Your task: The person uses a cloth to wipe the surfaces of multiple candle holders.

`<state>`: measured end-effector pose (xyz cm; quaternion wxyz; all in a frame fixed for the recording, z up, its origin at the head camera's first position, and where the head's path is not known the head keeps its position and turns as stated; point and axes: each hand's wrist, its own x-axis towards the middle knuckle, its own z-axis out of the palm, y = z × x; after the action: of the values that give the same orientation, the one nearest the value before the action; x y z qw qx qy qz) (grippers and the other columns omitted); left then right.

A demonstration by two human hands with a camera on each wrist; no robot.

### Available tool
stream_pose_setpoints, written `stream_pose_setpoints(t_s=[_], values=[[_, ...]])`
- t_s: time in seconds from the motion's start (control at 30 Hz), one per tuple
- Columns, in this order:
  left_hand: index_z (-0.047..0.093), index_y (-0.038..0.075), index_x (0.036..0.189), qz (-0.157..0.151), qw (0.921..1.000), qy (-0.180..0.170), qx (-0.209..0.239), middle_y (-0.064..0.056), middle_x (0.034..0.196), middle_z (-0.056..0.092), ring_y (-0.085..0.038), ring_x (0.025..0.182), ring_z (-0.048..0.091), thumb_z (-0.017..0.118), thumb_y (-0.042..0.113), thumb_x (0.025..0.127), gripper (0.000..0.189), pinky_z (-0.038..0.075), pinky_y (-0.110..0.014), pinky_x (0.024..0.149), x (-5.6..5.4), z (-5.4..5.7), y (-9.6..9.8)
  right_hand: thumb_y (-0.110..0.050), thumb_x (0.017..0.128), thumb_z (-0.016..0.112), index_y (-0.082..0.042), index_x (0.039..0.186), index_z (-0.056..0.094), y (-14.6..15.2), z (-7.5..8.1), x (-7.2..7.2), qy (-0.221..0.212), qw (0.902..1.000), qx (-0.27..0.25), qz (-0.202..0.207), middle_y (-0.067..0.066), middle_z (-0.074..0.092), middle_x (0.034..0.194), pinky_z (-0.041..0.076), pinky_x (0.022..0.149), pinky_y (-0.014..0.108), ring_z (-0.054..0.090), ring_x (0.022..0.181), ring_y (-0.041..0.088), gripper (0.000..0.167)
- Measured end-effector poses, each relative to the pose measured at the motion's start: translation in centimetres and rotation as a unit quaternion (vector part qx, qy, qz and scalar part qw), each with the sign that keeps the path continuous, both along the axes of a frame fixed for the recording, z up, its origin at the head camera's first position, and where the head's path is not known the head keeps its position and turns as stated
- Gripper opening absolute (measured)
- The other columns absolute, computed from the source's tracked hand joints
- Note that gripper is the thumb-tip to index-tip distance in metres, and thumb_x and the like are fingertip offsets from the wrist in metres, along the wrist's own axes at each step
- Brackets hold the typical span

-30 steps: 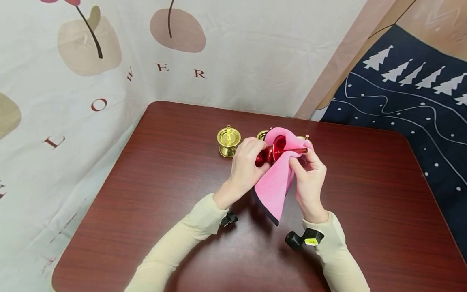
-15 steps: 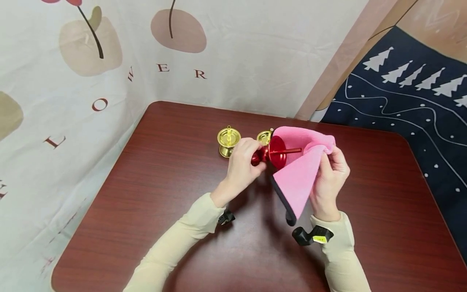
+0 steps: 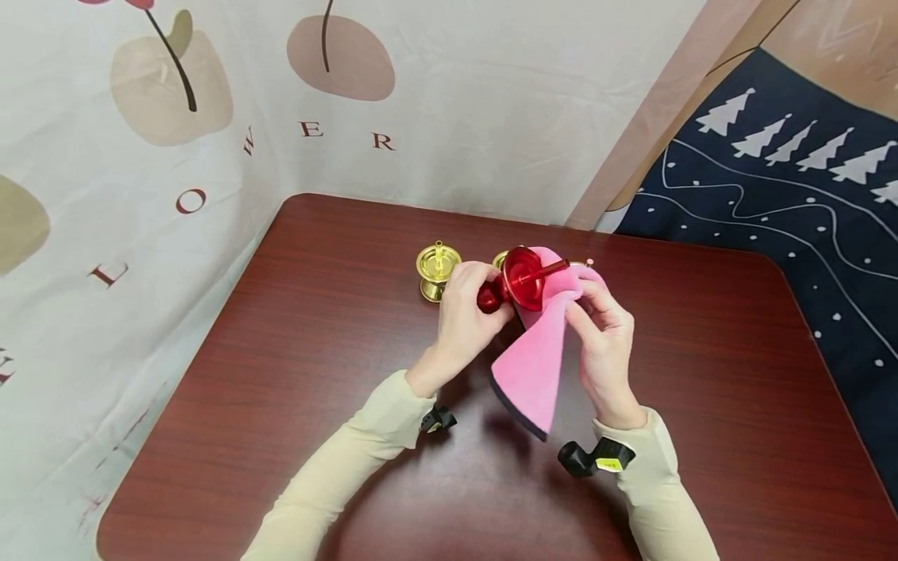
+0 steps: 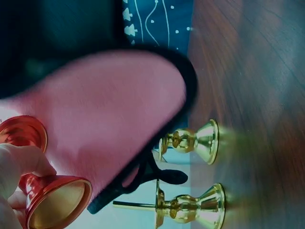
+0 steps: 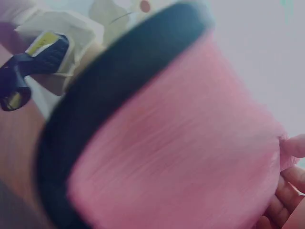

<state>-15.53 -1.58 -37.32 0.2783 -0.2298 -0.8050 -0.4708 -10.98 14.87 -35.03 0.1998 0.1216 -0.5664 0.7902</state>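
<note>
My left hand (image 3: 468, 312) grips a shiny red metal candle holder (image 3: 525, 278) by its narrow middle, above the table. It tilts, its dish and central rod facing up and right. In the left wrist view the hollow underside of its base (image 4: 59, 205) shows. My right hand (image 3: 607, 335) pinches a pink cloth (image 3: 531, 374) with dark edging, bunched at the top beside the rod; one corner hangs down. Whether the cloth touches the rod, I cannot tell. The cloth (image 5: 176, 138) fills most of the right wrist view, with the right fingers (image 5: 293, 179) at its edge.
A gold candle holder (image 3: 438, 266) stands upright left of the red one. Another gold one (image 3: 500, 259) is mostly hidden behind it, and a gold rim (image 3: 584, 264) shows behind the cloth. Printed fabric (image 3: 491, 117) hangs behind the brown table (image 3: 337, 312).
The cloth was gathered around the red holder's rod, then drawn right and spread out, and is now back left beside the rod. The red holder's dish has tipped upward.
</note>
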Motion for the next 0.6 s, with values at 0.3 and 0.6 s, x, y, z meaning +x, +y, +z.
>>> stream_pose_setpoints(t_s=[0.3,0.6], values=[[0.06,0.001,0.087,0.024,0.9992,0.03,-0.009,-0.011,0.09,0.064,-0.025,0.096,0.053,0.073,0.002,0.066,0.025,0.041,-0.036,0.087,0.1,0.3,0.2,-0.018,0.08,0.074,0.001,0.107,0.061,-1.4,-0.6,0.6,0.038,0.9878,0.142,-0.053,0.003,0.059,0.103,0.045,0.08,0.024,0.053,0.093,0.015,0.035],[0.06,0.001,0.089,0.029,0.9985,0.045,-0.016,-0.011,0.09,0.063,-0.025,0.097,0.053,0.074,0.002,0.066,0.027,0.041,-0.037,0.087,0.0,0.2,0.2,0.003,0.075,0.066,0.006,0.095,0.065,-1.8,-0.4,0.3,0.118,0.9191,0.323,-0.192,0.019,0.061,0.092,0.039,0.08,0.025,0.05,0.09,0.028,0.02]])
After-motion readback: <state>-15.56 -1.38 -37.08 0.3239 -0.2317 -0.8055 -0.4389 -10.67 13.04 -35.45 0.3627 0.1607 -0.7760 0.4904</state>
